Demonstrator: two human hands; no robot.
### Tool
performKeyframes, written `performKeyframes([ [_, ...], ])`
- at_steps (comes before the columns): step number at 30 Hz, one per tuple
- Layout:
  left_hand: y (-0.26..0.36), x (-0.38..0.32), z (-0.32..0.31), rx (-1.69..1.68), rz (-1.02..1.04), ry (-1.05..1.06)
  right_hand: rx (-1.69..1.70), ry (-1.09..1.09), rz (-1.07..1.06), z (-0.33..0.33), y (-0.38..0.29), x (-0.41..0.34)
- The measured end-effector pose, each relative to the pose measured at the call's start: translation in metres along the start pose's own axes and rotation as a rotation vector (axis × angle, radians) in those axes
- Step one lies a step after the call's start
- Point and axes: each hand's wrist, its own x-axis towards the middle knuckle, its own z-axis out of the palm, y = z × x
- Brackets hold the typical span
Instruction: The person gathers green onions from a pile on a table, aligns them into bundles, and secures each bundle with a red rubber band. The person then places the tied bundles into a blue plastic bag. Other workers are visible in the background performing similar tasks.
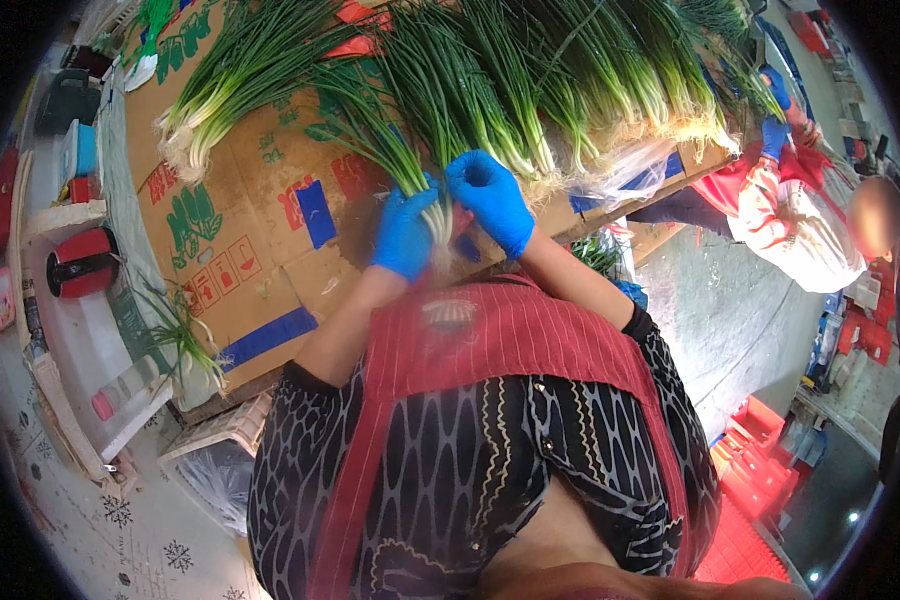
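Both my hands wear blue gloves and are near each other at the table's front edge. My left hand [406,229] is closed around the white lower stems of a small bunch of green onions [379,142], whose green tops point up and to the left. Just right of the stems is my right hand [493,196], its fingers curled with thumb and fingertip close together; whether anything thin is between them cannot be told. Behind it lies a long row of green onions [487,97] with roots towards me. A separate pile of green onions [232,97] rests at the upper left.
Printed cardboard [270,262] with blue tape covers the table. Loose green onions [184,345] lie at its left corner. A clear plastic bag [630,176] is at the right edge. Another person [787,202] in blue gloves handles green onions at far right. A plastic crate [221,439] stands below left.
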Motion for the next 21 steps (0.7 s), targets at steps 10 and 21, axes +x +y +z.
performKeyframes([
  [10, -0.001, 0.013, -0.006, -0.023, -0.084, 0.04, 0.228, 0.022, -0.018, 0.001, -0.01, -0.005],
  [21, -0.009, 0.009, -0.028, 0.098, 0.033, 0.017, 0.327, -0.3, 0.239, 0.002, -0.008, -0.011],
])
